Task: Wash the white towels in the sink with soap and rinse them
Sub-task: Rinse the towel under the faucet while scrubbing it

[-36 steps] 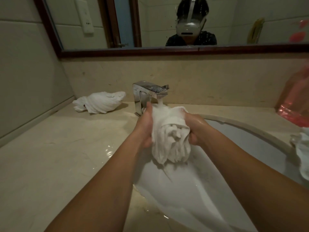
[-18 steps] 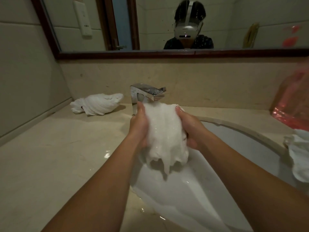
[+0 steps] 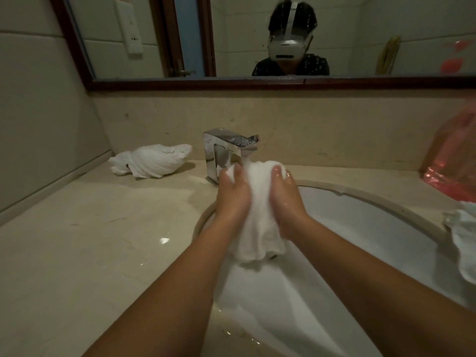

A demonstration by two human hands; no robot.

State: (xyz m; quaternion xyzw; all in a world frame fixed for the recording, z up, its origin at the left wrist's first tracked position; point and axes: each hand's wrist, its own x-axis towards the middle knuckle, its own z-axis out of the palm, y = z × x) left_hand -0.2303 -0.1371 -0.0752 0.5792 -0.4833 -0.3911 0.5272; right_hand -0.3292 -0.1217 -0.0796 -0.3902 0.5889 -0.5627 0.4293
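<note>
A wet white towel (image 3: 260, 215) hangs bunched between my two hands over the white sink (image 3: 373, 228), right under the chrome faucet (image 3: 226, 153), whose water stream lands on the towel's top. My left hand (image 3: 233, 194) grips its left side and my right hand (image 3: 284, 197) grips its right side, thumbs over the top edge. The towel's lower end droops into the basin. A second white towel (image 3: 152, 162) lies crumpled on the counter left of the faucet. A third white towel (image 3: 463, 238) drapes over the sink's right rim, cut off by the frame.
The beige stone counter (image 3: 90, 240) spreads to the left, wet near the basin. A pink plastic bag (image 3: 453, 163) stands at the back right. A dark-framed mirror (image 3: 257, 82) runs along the wall behind the faucet, and a tiled wall closes the left side.
Both hands have slid the towel up under the spout and pressed closer together around it. The towel now hangs longer and smoother than a second ago.
</note>
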